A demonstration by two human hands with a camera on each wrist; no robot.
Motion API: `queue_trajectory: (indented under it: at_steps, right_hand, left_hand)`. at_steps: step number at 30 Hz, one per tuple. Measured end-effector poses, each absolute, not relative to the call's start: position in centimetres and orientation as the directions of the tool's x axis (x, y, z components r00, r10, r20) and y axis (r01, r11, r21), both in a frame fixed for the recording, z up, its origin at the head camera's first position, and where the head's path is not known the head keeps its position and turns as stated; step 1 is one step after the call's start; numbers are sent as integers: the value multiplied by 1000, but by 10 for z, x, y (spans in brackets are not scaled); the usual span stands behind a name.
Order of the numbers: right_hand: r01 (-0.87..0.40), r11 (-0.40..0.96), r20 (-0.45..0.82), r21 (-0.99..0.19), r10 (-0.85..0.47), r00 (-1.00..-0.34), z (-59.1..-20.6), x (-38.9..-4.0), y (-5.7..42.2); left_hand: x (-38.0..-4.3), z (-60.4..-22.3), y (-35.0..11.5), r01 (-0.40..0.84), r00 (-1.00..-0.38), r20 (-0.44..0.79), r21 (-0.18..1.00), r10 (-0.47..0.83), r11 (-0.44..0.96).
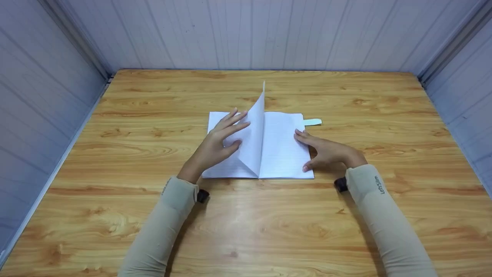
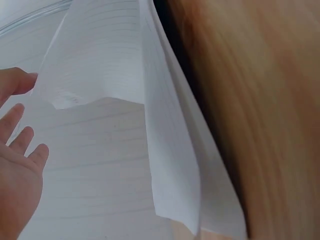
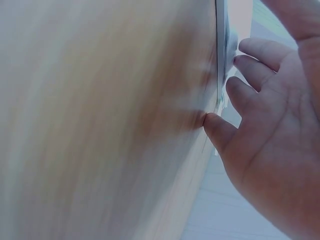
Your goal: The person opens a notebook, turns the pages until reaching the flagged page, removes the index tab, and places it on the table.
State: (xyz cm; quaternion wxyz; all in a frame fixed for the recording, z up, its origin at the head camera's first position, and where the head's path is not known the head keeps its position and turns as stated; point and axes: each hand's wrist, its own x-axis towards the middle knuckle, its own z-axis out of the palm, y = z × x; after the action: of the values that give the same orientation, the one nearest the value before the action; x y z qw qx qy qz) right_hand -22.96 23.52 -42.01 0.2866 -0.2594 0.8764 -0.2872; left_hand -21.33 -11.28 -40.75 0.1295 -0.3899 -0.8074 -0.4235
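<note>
Standing apart, the fingers of the left hand [image 1: 220, 142] are gripping nothing beside a raised page [image 1: 256, 134]; whether one is touching it, I cannot tell. The right hand [image 1: 328, 151] is resting its parted fingers at the right page's outer edge. Between both hands, the notebook [image 1: 284, 150] is lying open on the wooden table [image 1: 261, 223], a pale tab [image 1: 312, 122] sticking out rightward. Page-turning seems to be the step; the next move is probably calling for guiding that leaf flat.
</note>
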Motion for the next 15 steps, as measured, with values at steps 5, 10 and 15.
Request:
queue_trajectory:
  at_steps: [5,10,15]
  right_hand:
    - [-300,693,-345,-655,-628,-697,-419,-228,235]
    - [-312,694,-349,-649,-635,-689,-418,-227,235]
    - [-311,697,-363,-646,-639,-678,-416,-228,234]
  left_hand:
    - [-213,-410,-121,733,-669,531,588,520,343]
    - [-214,-410,-129,742,-661,531,568,530,356]
    - [-214,-410,-135,738,-666,493,546,559,398]
